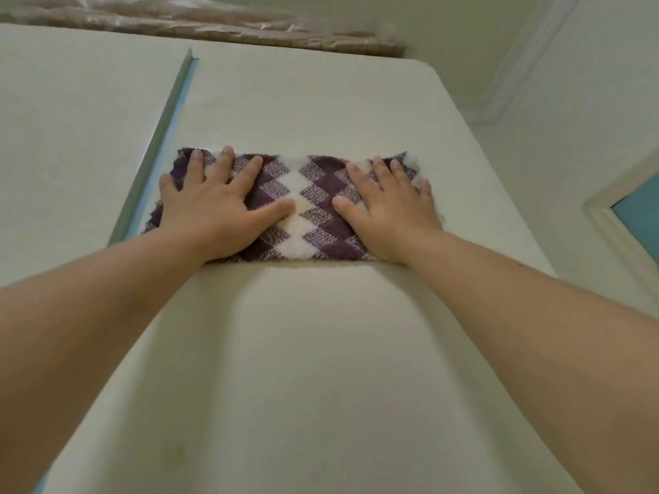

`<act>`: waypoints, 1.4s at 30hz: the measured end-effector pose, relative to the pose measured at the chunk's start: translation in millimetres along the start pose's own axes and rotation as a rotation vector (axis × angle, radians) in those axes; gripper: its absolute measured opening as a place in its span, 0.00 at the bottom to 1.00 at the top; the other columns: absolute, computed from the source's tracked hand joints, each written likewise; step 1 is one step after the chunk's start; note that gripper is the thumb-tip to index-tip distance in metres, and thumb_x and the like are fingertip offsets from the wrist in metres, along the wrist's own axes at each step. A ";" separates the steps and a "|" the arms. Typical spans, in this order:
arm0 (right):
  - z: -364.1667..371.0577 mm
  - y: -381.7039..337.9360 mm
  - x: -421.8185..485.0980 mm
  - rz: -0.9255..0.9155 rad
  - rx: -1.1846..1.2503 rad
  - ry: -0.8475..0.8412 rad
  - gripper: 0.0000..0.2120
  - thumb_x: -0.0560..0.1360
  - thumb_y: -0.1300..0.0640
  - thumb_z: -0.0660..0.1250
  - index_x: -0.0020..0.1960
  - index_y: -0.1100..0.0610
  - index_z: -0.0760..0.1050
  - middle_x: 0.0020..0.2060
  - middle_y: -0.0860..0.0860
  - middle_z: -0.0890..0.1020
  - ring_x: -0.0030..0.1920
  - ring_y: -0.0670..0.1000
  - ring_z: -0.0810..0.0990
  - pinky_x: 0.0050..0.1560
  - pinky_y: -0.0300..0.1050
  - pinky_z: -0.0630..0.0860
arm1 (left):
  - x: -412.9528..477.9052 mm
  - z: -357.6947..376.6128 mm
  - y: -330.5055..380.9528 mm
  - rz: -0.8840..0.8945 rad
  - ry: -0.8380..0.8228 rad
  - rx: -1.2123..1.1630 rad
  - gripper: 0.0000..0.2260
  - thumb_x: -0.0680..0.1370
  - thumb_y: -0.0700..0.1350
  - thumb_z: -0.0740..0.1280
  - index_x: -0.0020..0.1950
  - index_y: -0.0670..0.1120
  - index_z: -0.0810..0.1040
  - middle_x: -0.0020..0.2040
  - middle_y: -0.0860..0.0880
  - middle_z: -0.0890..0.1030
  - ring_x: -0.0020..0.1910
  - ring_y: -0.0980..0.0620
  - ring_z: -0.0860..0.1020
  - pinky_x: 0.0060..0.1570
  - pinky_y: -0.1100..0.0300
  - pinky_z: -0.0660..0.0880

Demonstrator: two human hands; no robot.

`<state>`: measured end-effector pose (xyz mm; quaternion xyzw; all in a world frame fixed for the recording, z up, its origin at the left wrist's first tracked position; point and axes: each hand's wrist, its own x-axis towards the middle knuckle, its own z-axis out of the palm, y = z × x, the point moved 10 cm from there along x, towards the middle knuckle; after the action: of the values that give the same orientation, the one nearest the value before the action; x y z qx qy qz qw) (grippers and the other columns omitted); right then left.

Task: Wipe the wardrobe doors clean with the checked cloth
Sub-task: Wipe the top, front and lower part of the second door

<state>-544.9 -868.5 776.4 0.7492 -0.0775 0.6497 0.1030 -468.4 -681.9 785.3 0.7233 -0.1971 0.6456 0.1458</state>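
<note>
A purple-and-white checked cloth (306, 205) lies spread flat against the pale cream wardrobe door (321, 351), high up on it. My left hand (214, 205) presses flat on the cloth's left half with fingers straight and spread. My right hand (388, 208) presses flat on its right half in the same way. The cloth's left edge reaches the blue-green gap (160, 155) between this door and the neighbouring door (71, 155).
On top of the wardrobe lies a brownish bundle wrapped in clear plastic (214, 26). A white wall and ceiling moulding (517, 65) stand to the right. A framed blue panel (638, 215) shows at the right edge.
</note>
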 end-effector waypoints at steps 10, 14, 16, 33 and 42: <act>-12.8 34.3 50.5 -0.031 -0.036 0.045 0.29 0.76 0.34 0.44 0.75 0.41 0.45 0.77 0.49 0.47 0.76 0.52 0.43 0.73 0.59 0.42 | 43.7 -5.6 30.7 -0.033 0.047 0.015 0.37 0.68 0.76 0.45 0.75 0.62 0.48 0.77 0.53 0.47 0.76 0.46 0.44 0.70 0.39 0.45; -16.8 47.7 64.1 -0.041 -0.026 0.056 0.30 0.76 0.34 0.44 0.75 0.41 0.46 0.77 0.49 0.48 0.76 0.52 0.44 0.73 0.60 0.42 | 55.8 -5.6 41.8 -0.045 0.056 0.017 0.37 0.68 0.76 0.45 0.75 0.62 0.48 0.77 0.53 0.47 0.76 0.46 0.45 0.70 0.39 0.45; -18.2 54.4 69.8 -0.047 -0.025 0.059 0.30 0.76 0.33 0.44 0.75 0.41 0.46 0.77 0.49 0.48 0.76 0.52 0.44 0.73 0.60 0.42 | 60.3 -6.2 48.1 -0.054 0.058 0.018 0.37 0.68 0.76 0.45 0.75 0.62 0.48 0.77 0.53 0.47 0.76 0.46 0.45 0.70 0.39 0.45; -26.2 151.0 40.5 0.037 -0.021 0.062 0.29 0.77 0.35 0.43 0.75 0.41 0.45 0.77 0.49 0.46 0.76 0.51 0.43 0.73 0.60 0.45 | 56.0 6.2 146.9 0.034 0.055 -0.016 0.37 0.69 0.75 0.44 0.75 0.61 0.46 0.78 0.51 0.46 0.75 0.44 0.43 0.69 0.38 0.41; -19.5 159.4 2.5 0.061 0.003 0.065 0.29 0.77 0.36 0.45 0.76 0.43 0.46 0.77 0.50 0.47 0.76 0.53 0.44 0.73 0.60 0.46 | 17.1 11.5 157.9 0.100 0.035 -0.045 0.36 0.71 0.74 0.45 0.75 0.60 0.45 0.78 0.50 0.44 0.75 0.44 0.41 0.70 0.39 0.39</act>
<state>-603.1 -1017.5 790.1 0.7250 -0.0957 0.6768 0.0846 -531.5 -827.9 794.0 0.6976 -0.2448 0.6600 0.1332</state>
